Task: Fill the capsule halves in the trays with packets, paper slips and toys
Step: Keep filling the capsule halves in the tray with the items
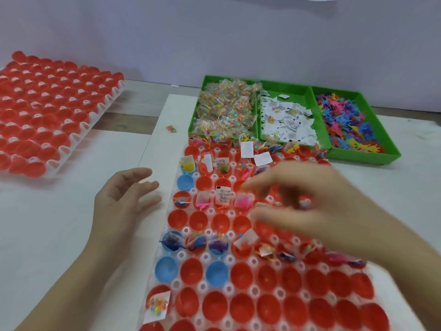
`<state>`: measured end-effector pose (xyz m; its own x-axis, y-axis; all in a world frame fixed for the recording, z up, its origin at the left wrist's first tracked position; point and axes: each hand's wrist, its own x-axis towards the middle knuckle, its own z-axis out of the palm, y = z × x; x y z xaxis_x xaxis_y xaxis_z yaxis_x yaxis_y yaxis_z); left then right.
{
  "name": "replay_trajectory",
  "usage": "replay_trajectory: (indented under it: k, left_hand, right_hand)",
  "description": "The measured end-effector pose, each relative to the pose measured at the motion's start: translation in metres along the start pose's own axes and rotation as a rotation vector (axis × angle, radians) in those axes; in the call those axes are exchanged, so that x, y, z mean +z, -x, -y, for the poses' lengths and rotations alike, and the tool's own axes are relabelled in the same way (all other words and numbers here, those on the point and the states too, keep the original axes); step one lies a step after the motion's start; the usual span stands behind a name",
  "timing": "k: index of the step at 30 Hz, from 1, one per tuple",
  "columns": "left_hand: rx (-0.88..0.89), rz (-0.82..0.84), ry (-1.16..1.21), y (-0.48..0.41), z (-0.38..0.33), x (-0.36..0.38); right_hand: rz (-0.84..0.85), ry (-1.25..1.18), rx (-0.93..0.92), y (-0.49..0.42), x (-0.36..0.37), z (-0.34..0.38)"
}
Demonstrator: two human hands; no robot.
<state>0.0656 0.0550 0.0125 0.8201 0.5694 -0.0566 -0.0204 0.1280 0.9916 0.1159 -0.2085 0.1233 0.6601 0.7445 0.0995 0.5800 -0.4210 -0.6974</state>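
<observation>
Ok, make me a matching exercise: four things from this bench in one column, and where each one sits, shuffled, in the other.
Things:
1. packets
2. slips
3. toys
4. stray packet

Places:
A. right bin
B. board, left of the bins
C. left bin
D. middle bin

Pairs: 1-C, 2-D, 3-A, 4-B
</observation>
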Motion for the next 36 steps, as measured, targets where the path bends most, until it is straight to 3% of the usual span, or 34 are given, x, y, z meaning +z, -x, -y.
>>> replay_trajectory:
  k: [5, 8, 11, 15, 17, 21, 25, 31, 36]
  left_hand:
    - [0.189, 0.155, -0.16, -0.031, -0.045, 0.041]
    - [0.251, 0.291, -0.249, -0.056, -0.068, 0.093]
    - [0.299, 0.384, -0.43, -0.082, -0.072, 0.158]
    - [0.436, 0.66, -0.857, -0.108, -0.055, 0.243]
    - [0.47, 0.789, -1.049, -0.114, -0.045, 0.273]
    - [0.433, 0.923, -1.274, -0.119, -0.025, 0.302]
    - [0.452, 0.897, -1.334, -0.124, -0.016, 0.309]
    - [0.427, 0.857, -1.289, -0.131, -0.014, 0.304]
    - [0.458, 0.808, -1.348, -0.135, -0.01, 0.308]
  right_hand:
    - [-0.643, -0.166, 0.232, -0.003, -0.073, -0.091]
    - [-0.839, -0.139, 0.419, -0.006, -0.103, -0.156]
    - [-0.878, -0.148, 0.611, -0.012, -0.119, -0.202]
    - [-0.509, 0.176, 0.777, -0.027, -0.116, -0.23]
    - [-0.419, 0.28, 0.777, -0.033, -0.112, -0.23]
    - [-0.463, 0.303, 0.756, -0.035, -0.112, -0.227]
    - [-0.665, 0.237, 0.697, -0.029, -0.106, -0.231]
    - [-1.104, -0.16, 0.532, -0.017, -0.089, -0.232]
    - [-1.306, -0.597, 0.407, -0.012, -0.083, -0.23]
